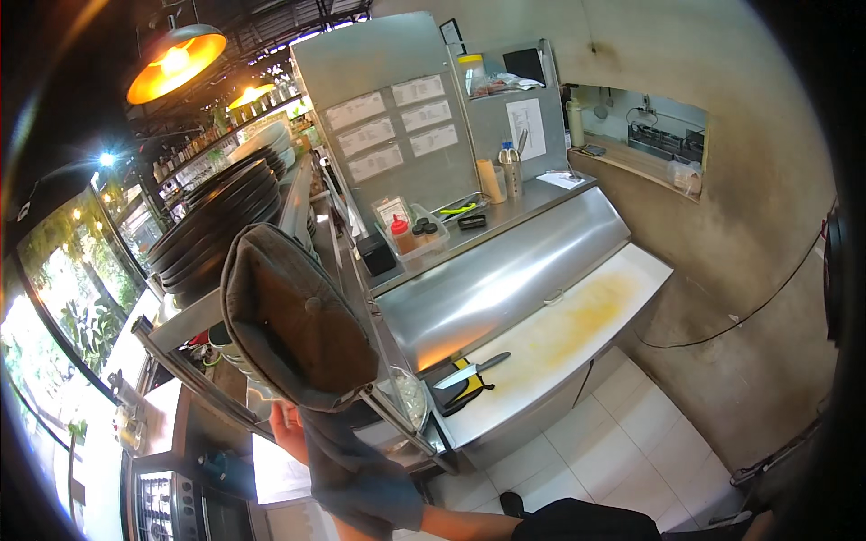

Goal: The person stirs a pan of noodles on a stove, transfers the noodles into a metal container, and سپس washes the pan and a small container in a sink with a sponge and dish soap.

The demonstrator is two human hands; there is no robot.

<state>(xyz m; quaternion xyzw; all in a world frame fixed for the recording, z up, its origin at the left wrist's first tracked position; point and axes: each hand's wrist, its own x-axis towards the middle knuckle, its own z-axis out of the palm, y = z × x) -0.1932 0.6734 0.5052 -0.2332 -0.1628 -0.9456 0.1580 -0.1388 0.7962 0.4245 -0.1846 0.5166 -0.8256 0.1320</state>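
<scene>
Neither of my hands can be made out. Close before me is a person in a dark grey cap (304, 311) and a grey-blue short sleeve (358, 466). That person's hand (289, 426) is beside the metal shelving, and what it touches is hidden. To the right stands a prep counter with a long white cutting board (541, 345), stained yellow. A kitchen knife (473, 370) with a dark handle lies at its near left end, across a black-and-yellow item (465, 392). Behind the board is a curved stainless steel lid (500, 277) with a small handle.
Stacked black plates (216, 230) stand on the shelf at left. A plastic bin (419, 243) holds a red-capped squeeze bottle (402, 233) and dark-lidded jars. A stove (166, 504) is at lower left. A pass-through opening (636, 142) and a hanging cable (737, 331) mark the right wall.
</scene>
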